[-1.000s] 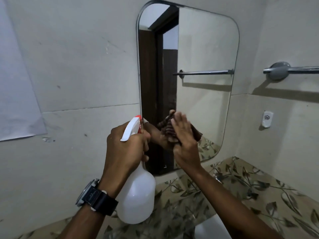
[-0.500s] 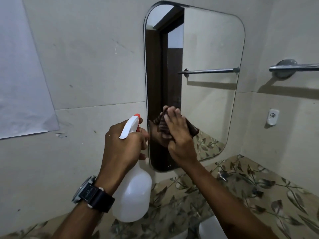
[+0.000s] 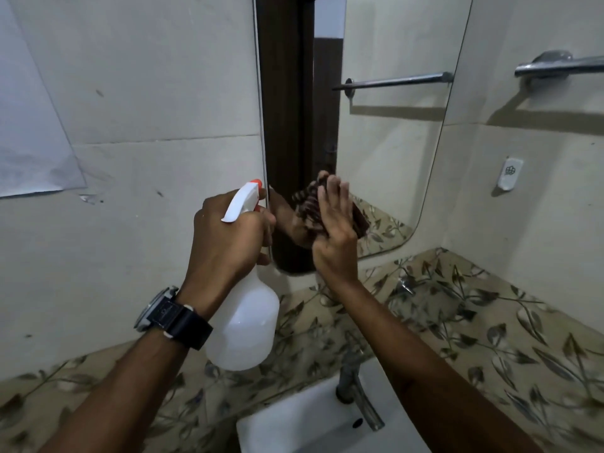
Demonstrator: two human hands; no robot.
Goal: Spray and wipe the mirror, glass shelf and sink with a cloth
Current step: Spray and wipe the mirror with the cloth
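A rounded wall mirror (image 3: 385, 152) hangs above the white sink (image 3: 304, 423). My right hand (image 3: 335, 230) presses a dark brown striped cloth (image 3: 309, 207) flat against the mirror's lower left part. My left hand (image 3: 228, 237), with a black watch on its wrist, grips the neck of a white spray bottle (image 3: 245, 325) with a white trigger head and orange nozzle, held just left of the mirror's edge. No glass shelf shows in this view.
A metal tap (image 3: 354, 390) stands at the sink's back edge. A chrome towel bar (image 3: 555, 65) and a small white wall hook (image 3: 508, 176) are on the right wall. Leaf-patterned tiles (image 3: 474, 325) run below the mirror. A pale sheet (image 3: 29, 125) hangs at left.
The view has dropped, so the sink and tap now show and the mirror's top is cut off. My right hand has shifted slightly with the cloth on the glass. The bottle stays held.
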